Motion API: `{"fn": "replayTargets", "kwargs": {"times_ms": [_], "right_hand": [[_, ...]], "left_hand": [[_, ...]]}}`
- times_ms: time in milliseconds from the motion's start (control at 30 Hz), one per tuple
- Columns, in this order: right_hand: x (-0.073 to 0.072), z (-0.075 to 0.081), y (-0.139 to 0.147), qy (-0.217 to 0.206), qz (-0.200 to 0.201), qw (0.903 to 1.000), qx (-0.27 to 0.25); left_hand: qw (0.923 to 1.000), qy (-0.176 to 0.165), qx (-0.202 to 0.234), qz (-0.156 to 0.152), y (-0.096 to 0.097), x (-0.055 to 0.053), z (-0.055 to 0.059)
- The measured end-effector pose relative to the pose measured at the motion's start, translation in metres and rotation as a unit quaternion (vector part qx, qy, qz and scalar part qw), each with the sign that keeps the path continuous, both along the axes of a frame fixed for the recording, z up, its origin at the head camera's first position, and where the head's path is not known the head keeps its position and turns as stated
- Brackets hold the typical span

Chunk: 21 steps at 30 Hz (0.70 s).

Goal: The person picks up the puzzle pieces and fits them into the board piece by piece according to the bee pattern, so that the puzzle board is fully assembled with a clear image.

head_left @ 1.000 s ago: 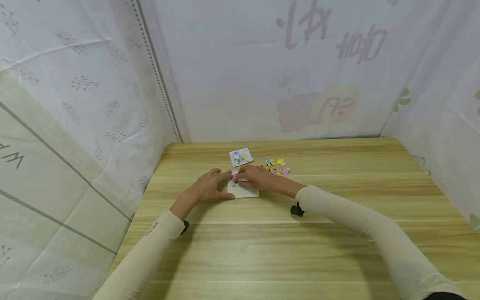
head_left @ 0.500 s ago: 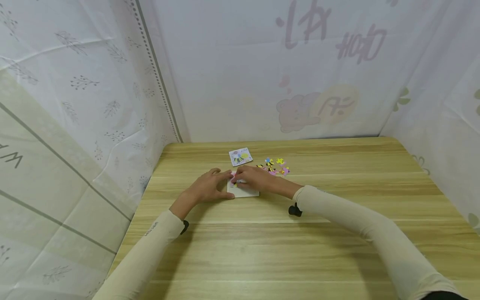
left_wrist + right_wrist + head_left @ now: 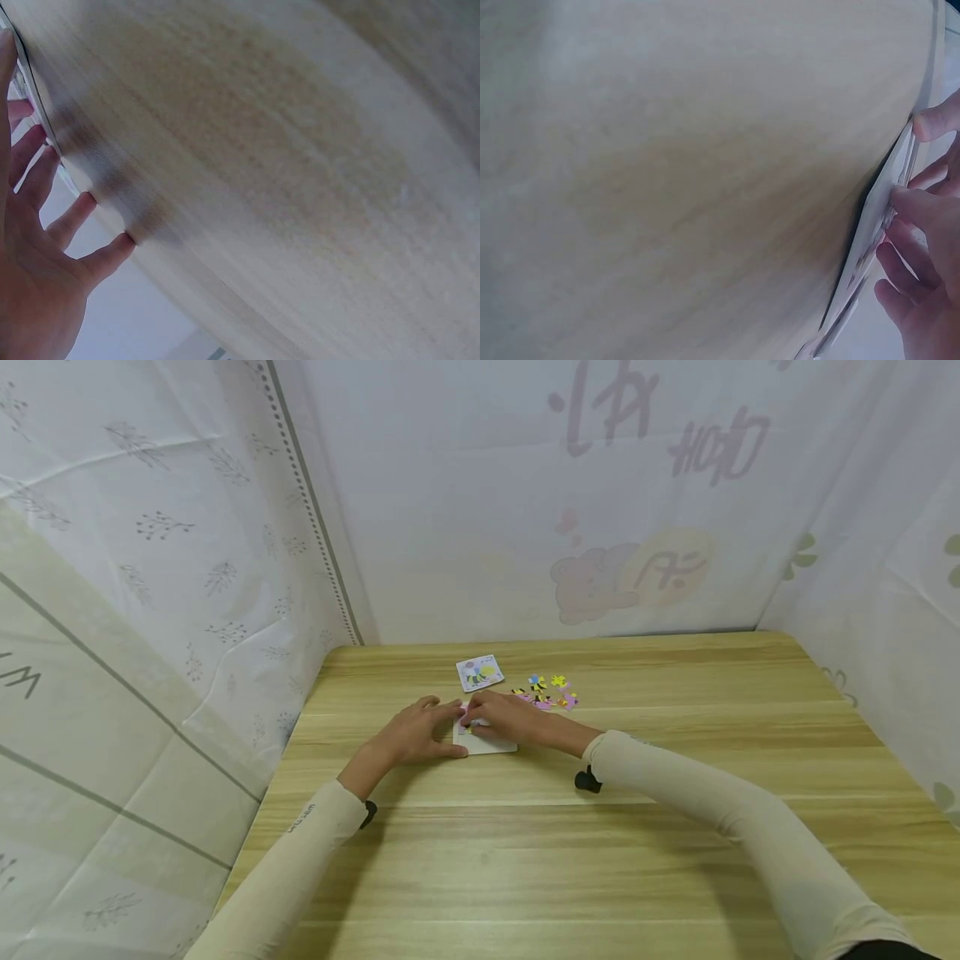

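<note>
In the head view a white puzzle tray [image 3: 491,743] lies flat on the table, with pink puzzle pieces [image 3: 462,725] at its left side. My left hand [image 3: 408,735] spans the tray's left edge, thumb at the near corner and index finger at the far one. Its other fingers are spread against the tabletop in the left wrist view. Over the tray, my right hand [image 3: 506,717] has its thumb and index finger together on a small puzzle piece [image 3: 469,729], mostly hidden by the fingers. The right wrist view shows the tray [image 3: 874,217] edge-on.
Beyond the tray lies a square picture card [image 3: 480,673] with a bee on it. Several loose puzzle pieces [image 3: 558,681], yellow, black, blue and pink, are scattered to the right of the card. The wooden table [image 3: 480,860] meets printed cloth walls.
The right fingers shift very slightly at the left part of the tray. My left hand keeps its place, and the loose pieces and card stay put; the head view drifts a little.
</note>
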State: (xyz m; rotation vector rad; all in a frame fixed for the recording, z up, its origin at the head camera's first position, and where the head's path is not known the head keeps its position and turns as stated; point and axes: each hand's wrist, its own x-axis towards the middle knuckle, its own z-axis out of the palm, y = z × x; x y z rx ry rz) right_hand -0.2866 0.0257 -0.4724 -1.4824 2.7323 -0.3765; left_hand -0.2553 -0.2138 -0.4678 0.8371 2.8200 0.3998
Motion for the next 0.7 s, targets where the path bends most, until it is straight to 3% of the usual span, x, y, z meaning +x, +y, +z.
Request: {"fn": "replayTargets", "kwargs": {"times_ms": [300,700], "right_hand": [[-0.0036,-0.0030,0.0003,-0.009,-0.002,0.9999,-0.006],[-0.0092,-0.0024,0.0003,-0.054,-0.009,0.9982,-0.023]], "left_hand": [[1.0000,-0.004,0.006,-0.004,0.0015,0.0009,0.0016],[0.9999,0.002,0.012,-0.008,0.0011,0.0003,0.0007]]}}
